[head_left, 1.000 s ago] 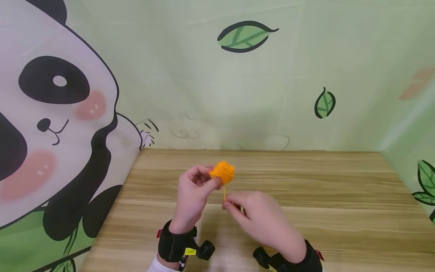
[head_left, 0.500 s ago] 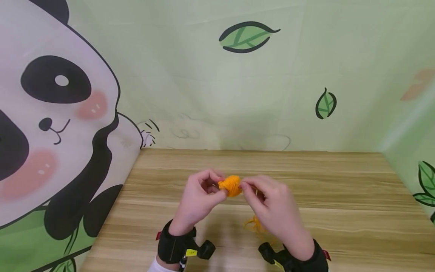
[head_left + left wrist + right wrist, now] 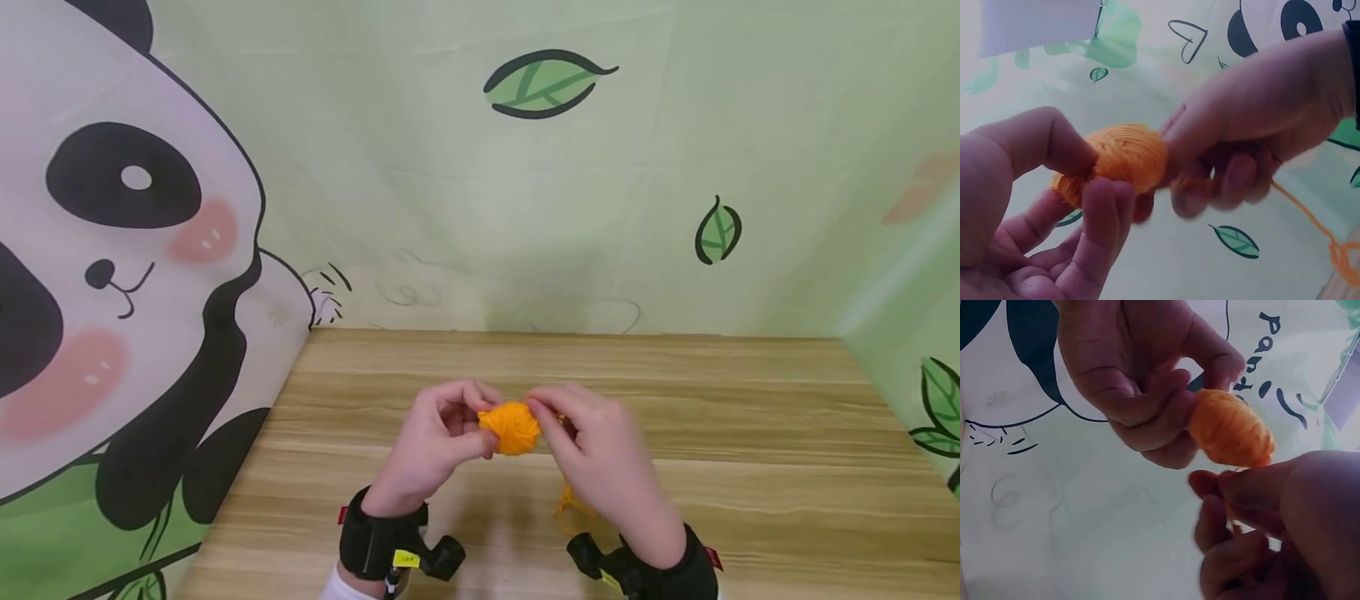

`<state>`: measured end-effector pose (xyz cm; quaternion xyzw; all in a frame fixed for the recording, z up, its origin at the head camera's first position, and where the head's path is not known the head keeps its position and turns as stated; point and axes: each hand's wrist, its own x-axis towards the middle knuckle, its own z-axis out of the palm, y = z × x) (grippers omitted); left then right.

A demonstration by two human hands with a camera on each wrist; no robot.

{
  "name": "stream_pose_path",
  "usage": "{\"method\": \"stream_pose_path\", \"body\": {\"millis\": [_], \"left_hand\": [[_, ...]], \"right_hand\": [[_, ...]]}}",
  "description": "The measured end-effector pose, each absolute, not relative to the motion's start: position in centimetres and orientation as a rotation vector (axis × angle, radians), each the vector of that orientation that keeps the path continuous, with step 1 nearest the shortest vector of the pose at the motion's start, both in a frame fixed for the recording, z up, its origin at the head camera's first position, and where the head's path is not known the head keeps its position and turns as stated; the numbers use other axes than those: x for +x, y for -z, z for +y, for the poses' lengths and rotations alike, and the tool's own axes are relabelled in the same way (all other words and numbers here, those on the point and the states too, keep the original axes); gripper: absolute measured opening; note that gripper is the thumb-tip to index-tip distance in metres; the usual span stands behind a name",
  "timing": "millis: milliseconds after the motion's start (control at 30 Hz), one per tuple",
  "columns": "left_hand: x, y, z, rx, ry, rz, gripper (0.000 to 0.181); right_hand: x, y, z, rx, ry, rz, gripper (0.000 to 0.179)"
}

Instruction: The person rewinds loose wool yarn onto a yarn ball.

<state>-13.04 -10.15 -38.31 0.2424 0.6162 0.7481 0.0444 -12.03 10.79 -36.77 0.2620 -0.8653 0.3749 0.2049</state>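
Note:
A small orange ball of yarn [image 3: 512, 428] is held above the table, pinched at its left end between the thumb and fingers of my left hand [image 3: 438, 442]. My right hand [image 3: 603, 458] is at the ball's right side, its thumb and forefinger pinching the yarn strand [image 3: 1230, 515] that comes off the ball. In the left wrist view the ball [image 3: 1129, 156] shows its wound layers, and the strand leaves the right hand toward the lower right. Loose yarn [image 3: 572, 504] hangs or lies below the right hand, partly hidden by it.
A wood-grain table [image 3: 720, 417] spreads beneath both hands. Behind it stands a pale green backdrop [image 3: 420, 167] printed with a panda [image 3: 135, 275] and leaves. Each wrist wears a black band with a small camera [image 3: 444, 557].
The right hand has risen from below the ball to its right side, and the ball has come slightly lower and to the right. More loose yarn shows under the right hand.

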Motion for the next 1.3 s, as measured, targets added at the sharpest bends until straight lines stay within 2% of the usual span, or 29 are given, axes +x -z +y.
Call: {"method": "stream_pose_path", "body": {"millis": [133, 333, 433, 833, 1300], "left_hand": [[-13.1, 38.4, -10.1, 0.670, -2.397, 1.870, 0.013], [-13.5, 38.9, -9.9, 0.525, -2.566, 2.080, 0.013], [-13.8, 39.2, -9.8, 0.520, -2.565, 2.249, 0.016], [-13.9, 39.4, -9.2, 0.563, -2.210, 2.567, 0.018], [-13.3, 38.9, -9.2, 0.974, -2.063, 2.224, 0.019]], "right_hand": [[-11.9, 37.2, 10.0, 0.775, -0.947, -2.631, 0.008], [-11.2, 37.3, 8.8, 1.072, -0.922, -2.742, 0.018], [-10.8, 37.1, 8.7, 1.132, -0.930, -2.672, 0.022], [-10.7, 36.2, 10.4, 0.950, -1.215, -2.332, 0.014], [-11.7, 36.2, 11.8, 0.751, -1.228, -2.266, 0.009]]}}
